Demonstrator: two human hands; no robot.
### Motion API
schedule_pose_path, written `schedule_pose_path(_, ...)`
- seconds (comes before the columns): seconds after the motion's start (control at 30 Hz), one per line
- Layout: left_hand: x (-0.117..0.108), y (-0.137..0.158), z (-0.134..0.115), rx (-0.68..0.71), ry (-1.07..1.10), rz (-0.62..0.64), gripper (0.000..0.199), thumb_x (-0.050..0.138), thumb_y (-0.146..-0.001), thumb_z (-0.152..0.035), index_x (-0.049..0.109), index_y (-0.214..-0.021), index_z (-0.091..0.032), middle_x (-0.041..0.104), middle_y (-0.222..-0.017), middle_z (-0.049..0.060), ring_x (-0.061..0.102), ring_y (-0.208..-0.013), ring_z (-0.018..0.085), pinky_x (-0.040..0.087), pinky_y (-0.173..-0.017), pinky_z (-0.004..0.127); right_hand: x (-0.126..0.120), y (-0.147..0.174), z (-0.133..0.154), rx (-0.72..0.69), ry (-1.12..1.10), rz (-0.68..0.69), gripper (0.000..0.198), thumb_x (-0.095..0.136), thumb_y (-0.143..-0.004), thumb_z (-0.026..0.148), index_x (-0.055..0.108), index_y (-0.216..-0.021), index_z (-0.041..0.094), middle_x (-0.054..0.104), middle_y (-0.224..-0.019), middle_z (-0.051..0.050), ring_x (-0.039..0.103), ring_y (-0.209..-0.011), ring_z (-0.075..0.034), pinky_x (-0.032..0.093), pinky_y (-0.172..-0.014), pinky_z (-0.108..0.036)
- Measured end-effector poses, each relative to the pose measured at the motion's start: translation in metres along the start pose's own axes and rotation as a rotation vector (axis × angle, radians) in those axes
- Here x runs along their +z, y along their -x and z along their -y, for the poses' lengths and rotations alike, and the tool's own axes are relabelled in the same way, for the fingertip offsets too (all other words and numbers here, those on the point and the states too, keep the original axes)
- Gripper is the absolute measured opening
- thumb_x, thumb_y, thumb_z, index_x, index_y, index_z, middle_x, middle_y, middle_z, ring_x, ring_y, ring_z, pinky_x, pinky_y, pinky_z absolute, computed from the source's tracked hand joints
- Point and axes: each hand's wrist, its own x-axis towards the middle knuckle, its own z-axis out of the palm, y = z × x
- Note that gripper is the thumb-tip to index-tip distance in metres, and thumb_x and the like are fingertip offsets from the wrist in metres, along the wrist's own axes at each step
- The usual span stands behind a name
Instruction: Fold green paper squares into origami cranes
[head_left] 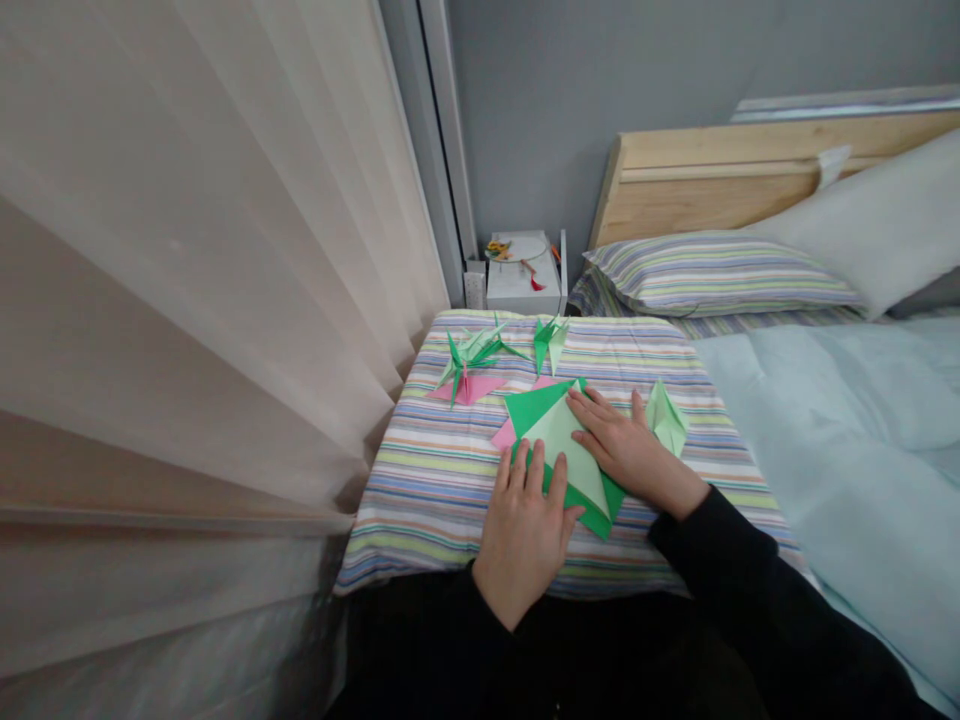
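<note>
Green origami paper (559, 437), partly folded with a paler inner side, lies on the striped cloth (435, 470). My left hand (527, 535) rests flat on its near left edge, fingers spread. Across its right side lies my right hand (619, 440), fingers stretched out and touching the paper. Pink paper (505, 435) peeks out from underneath. Close to my right wrist is a folded pale green paper piece (666, 418). Folded paper cranes in green (478, 350) and pink (469, 388) sit at the far left, with another green folded piece (550, 342) beside them.
A pale curtain (225, 250) hangs along the left. Behind the cloth stands a white cabinet (521, 290) with small items on top, one with a red tassel (536, 283). A bed with a light blue cover (847, 430), striped pillow (727, 270) and wooden headboard (690, 185) is at right.
</note>
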Motion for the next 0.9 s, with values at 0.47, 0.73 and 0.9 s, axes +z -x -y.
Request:
schedule_pose_path(0.47, -0.003, -0.002, -0.001, -0.008, -0.002, 0.016, 0.055, 0.048, -0.101, -0.045, 0.053, -0.146, -0.014, 0.051, -0.154, 0.022, 0.044, -0.146, 0.039, 0.038, -0.118, 0.059, -0.005, -0.018, -0.005, 0.171, 0.021, -0.03, 0.052, 0.035, -0.106, 0.03, 0.041, -0.155, 0.015, 0.04, -0.163, -0.017, 0.034, -0.153, -0.036, 0.007, -0.115, -0.083)
schedule_pose_path(0.73, -0.013, -0.005, 0.0, -0.013, 0.003, 0.029, 0.05, 0.052, -0.1, -0.041, 0.055, -0.144, -0.017, 0.055, -0.15, 0.019, 0.048, -0.142, 0.037, 0.039, -0.117, 0.057, -0.011, 0.011, 0.017, 0.014, 0.099, -0.125, 0.046, 0.037, -0.106, 0.03, 0.052, -0.147, 0.015, 0.044, -0.161, -0.016, 0.033, -0.154, -0.033, 0.007, -0.12, -0.075)
schedule_pose_path(0.9, -0.035, -0.033, 0.007, 0.033, 0.047, 0.087, 0.03, 0.041, -0.104, -0.029, 0.068, -0.108, -0.017, 0.07, -0.111, 0.013, 0.063, -0.114, 0.03, 0.05, -0.1, 0.051, -0.001, 0.021, 0.026, 0.064, 0.052, -0.08, 0.047, 0.038, -0.106, 0.029, 0.048, -0.15, 0.013, 0.044, -0.16, -0.018, 0.041, -0.15, -0.033, 0.015, -0.119, -0.075)
